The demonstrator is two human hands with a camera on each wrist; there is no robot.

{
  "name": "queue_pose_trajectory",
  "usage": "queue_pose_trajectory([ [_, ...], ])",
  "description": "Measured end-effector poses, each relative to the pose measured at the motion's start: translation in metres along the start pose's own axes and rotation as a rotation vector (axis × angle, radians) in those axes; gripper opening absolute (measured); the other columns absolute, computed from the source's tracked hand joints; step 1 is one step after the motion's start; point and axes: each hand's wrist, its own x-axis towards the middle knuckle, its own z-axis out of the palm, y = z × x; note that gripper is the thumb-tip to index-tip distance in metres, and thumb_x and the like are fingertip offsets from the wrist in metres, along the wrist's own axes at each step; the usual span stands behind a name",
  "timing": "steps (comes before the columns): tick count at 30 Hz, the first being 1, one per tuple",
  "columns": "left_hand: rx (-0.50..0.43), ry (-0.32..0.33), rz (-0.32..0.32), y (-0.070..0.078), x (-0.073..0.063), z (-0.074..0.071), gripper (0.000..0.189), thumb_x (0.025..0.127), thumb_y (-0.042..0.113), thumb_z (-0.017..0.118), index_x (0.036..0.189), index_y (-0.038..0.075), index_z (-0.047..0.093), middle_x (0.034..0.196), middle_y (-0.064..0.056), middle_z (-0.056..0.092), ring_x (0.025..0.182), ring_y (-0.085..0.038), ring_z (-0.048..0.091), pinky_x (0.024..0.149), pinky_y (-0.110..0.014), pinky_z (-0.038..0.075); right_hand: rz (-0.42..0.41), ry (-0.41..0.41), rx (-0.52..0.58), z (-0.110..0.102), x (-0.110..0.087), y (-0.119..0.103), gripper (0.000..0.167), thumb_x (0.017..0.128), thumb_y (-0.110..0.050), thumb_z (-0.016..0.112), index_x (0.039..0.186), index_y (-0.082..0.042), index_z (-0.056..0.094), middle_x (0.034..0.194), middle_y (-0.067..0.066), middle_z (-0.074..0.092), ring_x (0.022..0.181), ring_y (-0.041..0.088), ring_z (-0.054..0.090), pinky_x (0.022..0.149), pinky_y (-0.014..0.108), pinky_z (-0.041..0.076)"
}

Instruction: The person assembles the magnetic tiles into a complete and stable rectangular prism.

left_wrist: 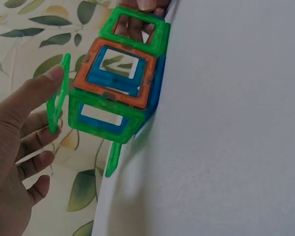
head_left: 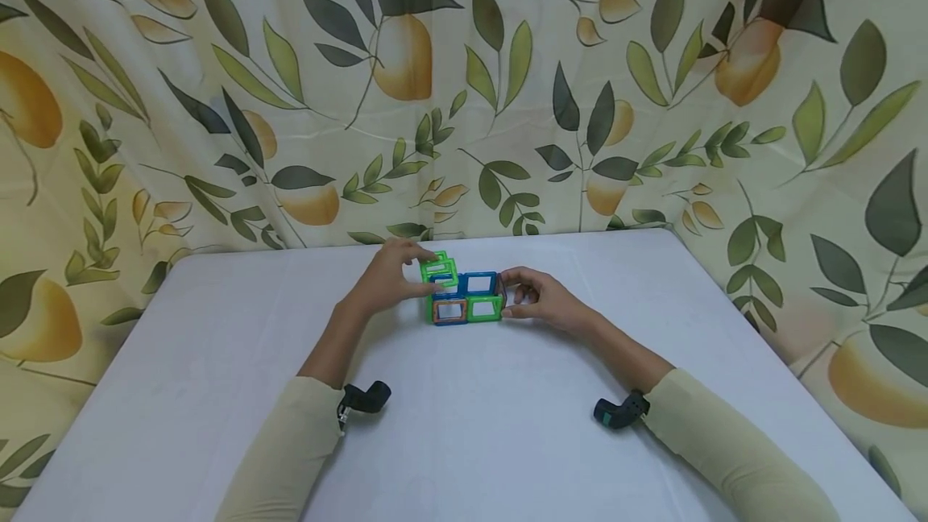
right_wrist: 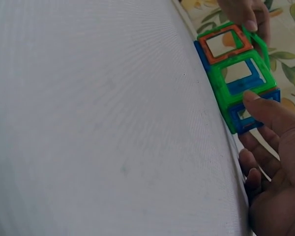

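A small box-like block of magnetic tiles [head_left: 467, 311], with green, blue and orange frames, stands on the white table near its far edge. My left hand [head_left: 387, 276] pinches a green square tile [left_wrist: 51, 120] between thumb and fingers, over the block's left end. In the left wrist view this tile is apart from the orange tile [left_wrist: 150, 81]. At the block's right end, my right hand [head_left: 544, 296] grips it, thumb on the near green tile [right_wrist: 217, 83] and fingers behind. Another green tile [left_wrist: 114, 160] sticks out past the block's left end.
The white-covered table [head_left: 464, 425] spreads out toward me. Close behind its far edge hangs a curtain [head_left: 464, 159] printed with fruit and leaves. A black wrist camera [head_left: 366, 398] sits on the left wrist and another camera [head_left: 621, 411] on the right.
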Motion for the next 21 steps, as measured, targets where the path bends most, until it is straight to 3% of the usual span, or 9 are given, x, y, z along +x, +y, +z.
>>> queue_pose_trajectory([
  [9, 0.04, -0.02, 0.01, 0.0064, 0.0018, 0.0076, 0.053, 0.082, 0.038, 0.092, 0.126, 0.014, 0.077, 0.141, -0.01, 0.061, 0.138, -0.031, 0.044, 0.112, -0.058, 0.039, 0.01, -0.005, -0.01, -0.0004, 0.0015, 0.0007, 0.058, 0.089, -0.009, 0.085, 0.142, -0.007, 0.06, 0.122, 0.009, 0.063, 0.1, 0.031, 0.052, 0.078, 0.029, 0.044],
  [21, 0.057, -0.041, 0.01, 0.0098, 0.0016, 0.0074, 0.054, 0.081, 0.039, 0.093, 0.126, 0.015, 0.077, 0.14, -0.01, 0.062, 0.141, -0.032, 0.042, 0.115, -0.059, 0.035, -0.005, -0.005, -0.009, 0.0001, 0.0016, 0.0018, 0.059, 0.089, -0.009, 0.085, 0.142, -0.004, 0.06, 0.122, 0.011, 0.062, 0.1, 0.033, 0.052, 0.078, 0.028, 0.044],
])
